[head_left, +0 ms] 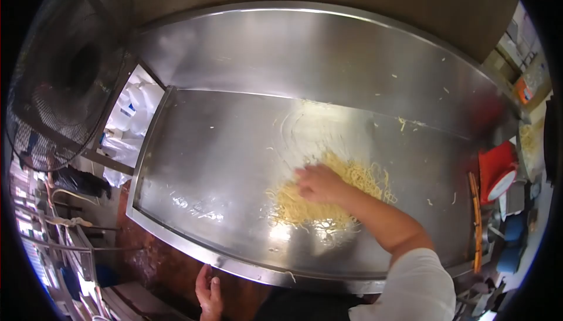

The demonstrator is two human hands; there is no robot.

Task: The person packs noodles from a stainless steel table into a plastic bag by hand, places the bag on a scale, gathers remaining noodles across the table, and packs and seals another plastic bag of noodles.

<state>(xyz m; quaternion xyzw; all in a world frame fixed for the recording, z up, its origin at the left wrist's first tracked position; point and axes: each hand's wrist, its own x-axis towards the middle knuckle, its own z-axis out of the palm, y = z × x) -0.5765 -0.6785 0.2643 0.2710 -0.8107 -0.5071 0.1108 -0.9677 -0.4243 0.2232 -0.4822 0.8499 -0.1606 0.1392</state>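
Yellow noodles (299, 206) lie in a loose heap on the steel table (199, 139), right of its middle. My right hand (319, 184) reaches over the heap from the lower right and touches the noodles at its upper left part. Its fingers point down and left, and their tips are too hidden to tell what they hold. Beside the table's front edge, at the lower left, my left hand (209, 293) is raised with thumb and fingers apart, holding nothing. Wet patches and stray noodle bits mark the steel around the heap.
A large fan (70, 68) stands at the upper left, near white plastic bags (134, 107). A raised steel back panel (264, 51) borders the table. Wooden sticks (475, 221) and a red container (494, 165) are at the right end.
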